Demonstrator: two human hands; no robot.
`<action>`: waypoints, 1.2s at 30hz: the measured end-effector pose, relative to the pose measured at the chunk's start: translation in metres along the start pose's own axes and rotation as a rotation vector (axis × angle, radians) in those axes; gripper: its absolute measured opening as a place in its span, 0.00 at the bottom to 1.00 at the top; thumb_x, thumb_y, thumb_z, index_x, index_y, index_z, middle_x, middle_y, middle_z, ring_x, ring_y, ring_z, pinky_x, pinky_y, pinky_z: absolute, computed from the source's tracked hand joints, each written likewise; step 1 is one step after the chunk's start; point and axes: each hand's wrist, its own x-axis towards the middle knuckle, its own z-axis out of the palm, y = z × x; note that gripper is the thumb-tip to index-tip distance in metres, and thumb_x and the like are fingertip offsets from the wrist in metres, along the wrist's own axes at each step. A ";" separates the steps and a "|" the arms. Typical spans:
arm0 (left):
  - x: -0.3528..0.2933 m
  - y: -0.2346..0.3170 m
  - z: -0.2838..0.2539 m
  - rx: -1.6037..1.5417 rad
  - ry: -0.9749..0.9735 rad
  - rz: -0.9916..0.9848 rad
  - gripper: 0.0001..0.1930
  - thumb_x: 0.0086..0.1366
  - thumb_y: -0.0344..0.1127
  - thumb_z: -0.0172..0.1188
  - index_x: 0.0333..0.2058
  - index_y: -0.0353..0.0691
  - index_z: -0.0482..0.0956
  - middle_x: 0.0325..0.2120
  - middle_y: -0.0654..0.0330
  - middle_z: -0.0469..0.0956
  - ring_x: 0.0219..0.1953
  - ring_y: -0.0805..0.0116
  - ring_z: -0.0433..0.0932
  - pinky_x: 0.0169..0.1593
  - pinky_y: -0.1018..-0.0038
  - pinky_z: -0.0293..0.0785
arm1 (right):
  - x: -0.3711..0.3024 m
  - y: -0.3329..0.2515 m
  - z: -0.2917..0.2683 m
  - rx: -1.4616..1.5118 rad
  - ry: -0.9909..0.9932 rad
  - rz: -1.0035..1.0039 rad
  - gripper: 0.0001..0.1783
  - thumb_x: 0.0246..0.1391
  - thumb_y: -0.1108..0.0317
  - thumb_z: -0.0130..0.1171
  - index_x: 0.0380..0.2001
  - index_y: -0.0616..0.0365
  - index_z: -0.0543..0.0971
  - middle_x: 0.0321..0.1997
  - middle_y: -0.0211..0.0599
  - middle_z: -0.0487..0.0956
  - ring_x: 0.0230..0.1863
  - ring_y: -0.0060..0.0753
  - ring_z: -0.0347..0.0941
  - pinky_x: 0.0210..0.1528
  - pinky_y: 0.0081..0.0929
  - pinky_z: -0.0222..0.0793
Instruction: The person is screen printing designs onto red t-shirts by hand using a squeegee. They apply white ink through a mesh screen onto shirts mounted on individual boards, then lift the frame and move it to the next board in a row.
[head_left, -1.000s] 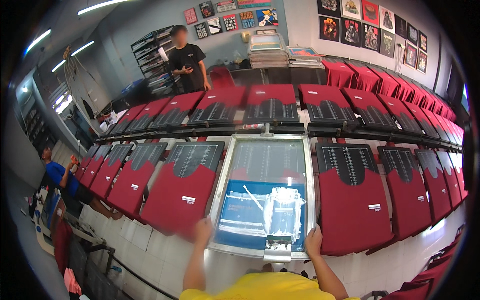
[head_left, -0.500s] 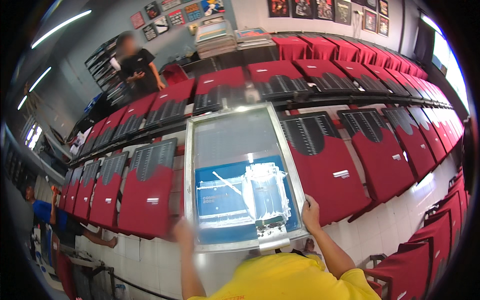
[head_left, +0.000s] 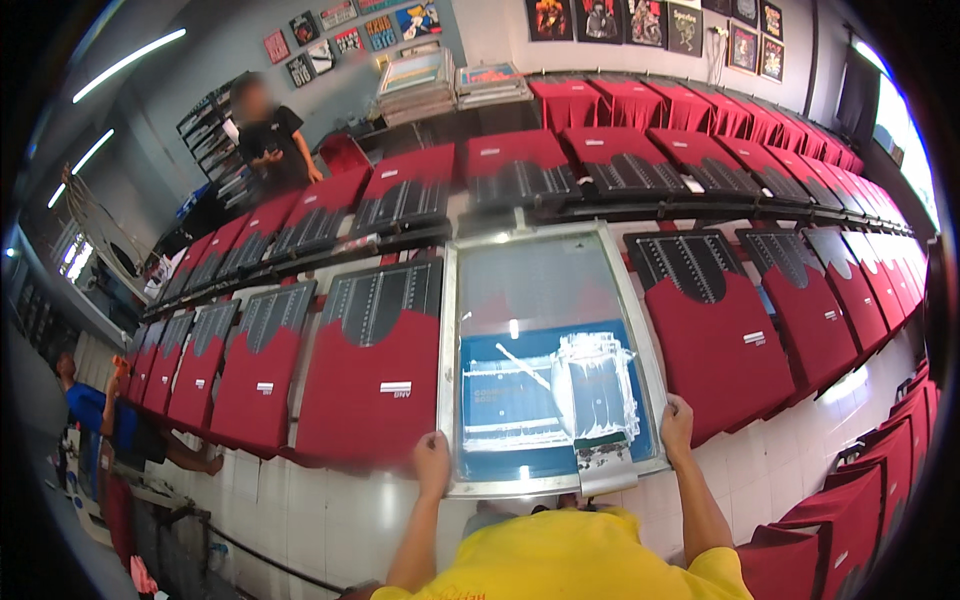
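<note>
My left hand [head_left: 433,465] is closed on the lower left corner of a silver-rimmed screen printing frame [head_left: 449,370]. On the right, my right hand [head_left: 677,428] grips the frame's right rail near its lower corner. White ink [head_left: 600,385] is smeared across the blue stencil area [head_left: 480,350], thickest at right. A squeegee with a metal handle [head_left: 605,468] rests inside by the near rail, its handle overhanging the edge. Through the pale upper mesh, a board beneath shows faintly; whether the frame touches it I cannot tell.
Dark red shirts lie on boards left [head_left: 375,390] and right [head_left: 715,350], with small white prints. Another board row [head_left: 520,165] runs behind. A person in black [head_left: 270,140] stands far left; one in blue [head_left: 88,405] is lower left. Stacked frames [head_left: 415,85] stand at the back.
The printing frame has moved right, over a different board, with both hands on it. A shirt with a white print now shows just left of it. The squeegee has travelled along inside.
</note>
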 end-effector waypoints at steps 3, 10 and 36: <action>0.007 -0.003 0.018 0.050 0.032 0.062 0.19 0.67 0.41 0.56 0.39 0.25 0.80 0.28 0.49 0.81 0.32 0.63 0.78 0.40 0.67 0.72 | 0.017 0.027 0.000 0.027 0.026 -0.028 0.16 0.54 0.78 0.48 0.44 0.69 0.79 0.41 0.57 0.82 0.45 0.51 0.79 0.48 0.36 0.72; 0.018 0.018 0.029 0.064 0.003 0.051 0.19 0.67 0.42 0.55 0.36 0.26 0.81 0.27 0.45 0.81 0.32 0.57 0.80 0.39 0.64 0.72 | 0.035 0.042 0.014 -0.003 0.039 0.011 0.17 0.54 0.79 0.45 0.44 0.70 0.80 0.40 0.54 0.82 0.45 0.44 0.79 0.50 0.32 0.71; 0.043 -0.027 0.030 0.316 -0.061 0.116 0.15 0.63 0.38 0.57 0.35 0.30 0.83 0.26 0.43 0.81 0.32 0.51 0.82 0.39 0.62 0.75 | 0.039 0.048 0.027 -0.107 0.044 -0.085 0.12 0.56 0.74 0.51 0.43 0.66 0.78 0.38 0.59 0.80 0.43 0.63 0.76 0.45 0.45 0.70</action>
